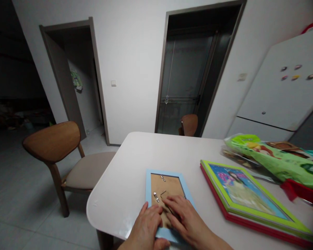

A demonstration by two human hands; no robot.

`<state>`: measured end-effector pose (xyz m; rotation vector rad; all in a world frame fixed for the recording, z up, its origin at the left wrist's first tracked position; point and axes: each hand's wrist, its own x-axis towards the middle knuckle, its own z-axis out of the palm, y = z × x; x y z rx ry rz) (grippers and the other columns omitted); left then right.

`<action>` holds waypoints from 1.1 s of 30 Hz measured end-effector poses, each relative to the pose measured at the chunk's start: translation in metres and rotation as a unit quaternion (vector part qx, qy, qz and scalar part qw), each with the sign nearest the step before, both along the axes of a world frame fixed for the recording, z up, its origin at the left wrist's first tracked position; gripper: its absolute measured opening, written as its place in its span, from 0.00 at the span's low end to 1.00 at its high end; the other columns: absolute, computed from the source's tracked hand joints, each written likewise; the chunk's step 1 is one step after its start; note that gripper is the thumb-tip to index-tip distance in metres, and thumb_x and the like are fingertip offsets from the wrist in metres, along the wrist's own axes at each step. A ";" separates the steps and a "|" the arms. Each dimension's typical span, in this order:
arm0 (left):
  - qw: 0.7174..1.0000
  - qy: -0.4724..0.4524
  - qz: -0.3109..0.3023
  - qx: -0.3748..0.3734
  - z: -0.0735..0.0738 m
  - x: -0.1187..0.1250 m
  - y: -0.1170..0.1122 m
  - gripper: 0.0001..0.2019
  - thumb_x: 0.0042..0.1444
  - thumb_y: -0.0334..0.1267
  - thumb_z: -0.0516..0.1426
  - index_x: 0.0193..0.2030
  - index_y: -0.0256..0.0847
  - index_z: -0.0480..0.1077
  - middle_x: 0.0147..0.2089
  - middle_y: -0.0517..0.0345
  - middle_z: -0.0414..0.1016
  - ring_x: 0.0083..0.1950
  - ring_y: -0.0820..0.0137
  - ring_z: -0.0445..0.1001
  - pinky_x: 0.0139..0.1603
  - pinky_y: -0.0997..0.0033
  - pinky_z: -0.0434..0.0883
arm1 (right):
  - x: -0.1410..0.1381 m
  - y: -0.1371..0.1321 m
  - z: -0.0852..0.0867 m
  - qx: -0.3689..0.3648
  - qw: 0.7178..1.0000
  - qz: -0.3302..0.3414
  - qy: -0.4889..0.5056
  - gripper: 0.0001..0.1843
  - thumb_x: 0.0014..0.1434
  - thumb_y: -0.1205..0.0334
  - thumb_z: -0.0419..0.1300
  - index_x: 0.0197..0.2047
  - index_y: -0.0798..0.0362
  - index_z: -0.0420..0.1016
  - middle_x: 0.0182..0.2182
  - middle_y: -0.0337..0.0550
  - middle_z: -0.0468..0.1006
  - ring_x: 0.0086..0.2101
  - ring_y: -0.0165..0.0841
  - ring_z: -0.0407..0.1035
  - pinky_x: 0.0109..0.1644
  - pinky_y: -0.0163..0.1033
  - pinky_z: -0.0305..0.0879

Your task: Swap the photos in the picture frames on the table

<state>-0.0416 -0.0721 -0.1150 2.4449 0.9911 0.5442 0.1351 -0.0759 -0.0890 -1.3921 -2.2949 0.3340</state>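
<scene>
A light blue picture frame (148, 187) lies back side up on the table, showing its brown backing board (169, 184). Metal clips (155, 197) and a bent wire stand (163, 193) are on the board. My left hand (146, 222) holds the frame's near left corner, fingertips on the board and thumb by the near edge. Over the right part of the board rests my right hand (186, 217), its fingers stretched across the backing beside the wire stand. What lies under its fingertips is hidden.
To the right on the white table (120, 187) is a stack of picture frames (250, 194), green-edged on top and red below. Beyond it lie a green plastic package (281, 158) and a red item (299, 191). A wooden chair (52, 140) stands left; a fridge (281, 90) is right.
</scene>
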 end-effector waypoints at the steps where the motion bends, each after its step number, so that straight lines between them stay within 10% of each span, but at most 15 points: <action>1: 1.000 -0.003 0.003 0.002 -0.002 0.000 0.000 0.18 0.38 0.38 0.62 0.37 0.39 0.64 0.54 0.48 0.63 0.57 0.63 0.58 0.59 0.52 0.47 | -0.006 0.008 0.001 0.000 1.000 -0.021 -0.001 0.17 0.56 0.61 0.46 0.47 0.50 0.65 0.42 0.48 0.68 0.42 0.37 0.59 0.46 0.44 0.54; 13: 1.000 -0.021 -0.006 0.007 -0.005 -0.001 0.005 0.18 0.35 0.38 0.64 0.34 0.39 0.64 0.48 0.50 0.68 0.53 0.64 0.62 0.58 0.55 0.48 | -0.029 0.032 -0.002 -0.019 0.999 -0.025 0.005 0.14 0.48 0.71 0.49 0.30 0.47 0.74 0.34 0.38 0.71 0.38 0.32 0.61 0.43 0.37 0.53; 22: 0.999 -0.034 -0.023 0.029 -0.006 -0.003 0.006 0.16 0.39 0.43 0.62 0.34 0.39 0.65 0.50 0.47 0.68 0.54 0.60 0.62 0.57 0.50 0.51 | -0.001 0.103 -0.015 -0.070 0.965 -0.252 -0.031 0.12 0.56 0.59 0.48 0.32 0.55 0.70 0.29 0.43 0.73 0.32 0.31 0.66 0.37 0.38 0.60; 33: 0.996 -0.019 0.003 0.083 -0.016 0.004 0.007 0.21 0.41 0.53 0.58 0.37 0.40 0.64 0.47 0.48 0.68 0.51 0.60 0.65 0.56 0.50 0.54 | -0.003 0.117 -0.022 -0.135 0.932 -0.338 -0.009 0.13 0.56 0.58 0.51 0.42 0.55 0.66 0.41 0.43 0.69 0.38 0.31 0.65 0.41 0.43 0.63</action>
